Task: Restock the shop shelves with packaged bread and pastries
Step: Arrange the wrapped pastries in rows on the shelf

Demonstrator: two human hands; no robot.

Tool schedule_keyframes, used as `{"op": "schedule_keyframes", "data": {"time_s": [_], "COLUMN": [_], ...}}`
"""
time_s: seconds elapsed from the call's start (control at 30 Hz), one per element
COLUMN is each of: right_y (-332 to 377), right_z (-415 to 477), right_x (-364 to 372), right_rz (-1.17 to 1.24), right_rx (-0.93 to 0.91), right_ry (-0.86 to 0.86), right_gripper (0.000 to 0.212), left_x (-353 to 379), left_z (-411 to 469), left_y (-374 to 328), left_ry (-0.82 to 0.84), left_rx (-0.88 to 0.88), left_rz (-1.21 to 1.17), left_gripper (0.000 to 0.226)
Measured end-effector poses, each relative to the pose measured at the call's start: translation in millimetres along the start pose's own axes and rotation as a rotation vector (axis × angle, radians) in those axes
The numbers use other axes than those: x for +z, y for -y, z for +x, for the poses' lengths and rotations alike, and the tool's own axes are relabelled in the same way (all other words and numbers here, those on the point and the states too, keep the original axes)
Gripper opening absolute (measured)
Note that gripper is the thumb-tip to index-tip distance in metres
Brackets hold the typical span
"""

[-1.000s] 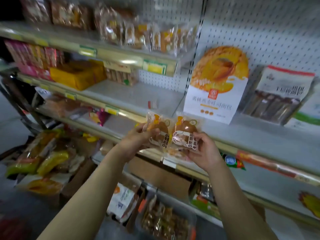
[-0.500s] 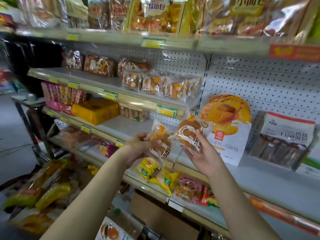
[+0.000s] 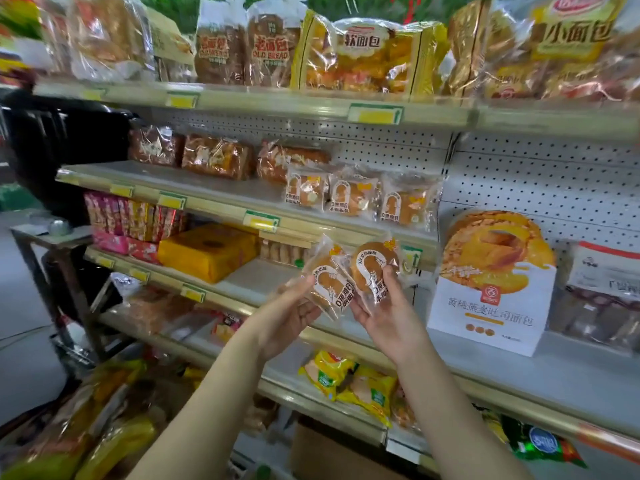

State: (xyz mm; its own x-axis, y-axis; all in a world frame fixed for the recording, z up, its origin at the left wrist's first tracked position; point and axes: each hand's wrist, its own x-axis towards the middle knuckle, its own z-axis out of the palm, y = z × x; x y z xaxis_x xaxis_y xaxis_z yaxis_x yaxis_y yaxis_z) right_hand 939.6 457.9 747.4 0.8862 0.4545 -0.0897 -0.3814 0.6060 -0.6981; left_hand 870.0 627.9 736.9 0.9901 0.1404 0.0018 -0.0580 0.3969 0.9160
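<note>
My left hand point(image 3: 292, 315) grips one clear-wrapped round bun packet point(image 3: 327, 284) by its lower edge. My right hand point(image 3: 388, 313) pinches a second, matching bun packet point(image 3: 372, 268), thumb on its front. Both packets are held side by side in front of the shelving, just below a shelf point(image 3: 214, 199) that carries a row of three identical bun packets point(image 3: 353, 197) near its front right.
A large white and orange bread bag point(image 3: 491, 282) stands on the shelf to the right. Yellow box point(image 3: 207, 251) and pink packs sit left on the third shelf. Big bread bags fill the top shelf point(image 3: 360, 53). Yellow snack bags point(image 3: 346, 379) lie lower down.
Both hands have risen with the two bun packets, from the lower shelf level up toward the shelf with the matching buns. My view has tilted upward, showing the top shelf.
</note>
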Motion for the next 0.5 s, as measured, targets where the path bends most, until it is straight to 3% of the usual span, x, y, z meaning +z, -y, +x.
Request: {"op": "schedule_keyframes", "data": {"time_s": [0.07, 0.17, 0.2, 0.3, 0.43, 0.5], "right_y": [-9.9, -18.5, -18.8, -13.2, -0.1, 7.9], "right_z": [3.5, 9.6, 11.7, 16.0, 13.7, 17.4], "right_x": [11.3, 21.3, 21.2, 18.0, 21.2, 19.5], "right_rz": [-0.007, -0.073, -0.092, -0.119, -0.202, -0.188], "right_rx": [-0.01, -0.065, -0.093, -0.136, -0.156, -0.171], "right_ry": [0.001, -0.095, -0.131, -0.156, -0.115, -0.122], "right_gripper": [0.068, 0.103, 0.105, 0.097, 0.052, 0.053], "left_x": [-11.8, -30.4, -35.2, -43.2, -34.8, -27.5], "left_z": [5.2, 11.7, 14.1, 18.5, 23.6, 26.0], "left_y": [-2.9, -11.5, -13.5, -20.5, -29.7, -35.8], "left_ry": [-0.083, -0.145, -0.139, -0.095, -0.115, -0.146], "left_rx": [0.012, 0.021, 0.025, 0.015, 0.018, 0.04], "left_rz": [-0.045, -0.062, -0.05, -0.017, -0.019, -0.027], "left_gripper": [0.069, 0.072, 0.072, 0.063, 0.046, 0.047]}}
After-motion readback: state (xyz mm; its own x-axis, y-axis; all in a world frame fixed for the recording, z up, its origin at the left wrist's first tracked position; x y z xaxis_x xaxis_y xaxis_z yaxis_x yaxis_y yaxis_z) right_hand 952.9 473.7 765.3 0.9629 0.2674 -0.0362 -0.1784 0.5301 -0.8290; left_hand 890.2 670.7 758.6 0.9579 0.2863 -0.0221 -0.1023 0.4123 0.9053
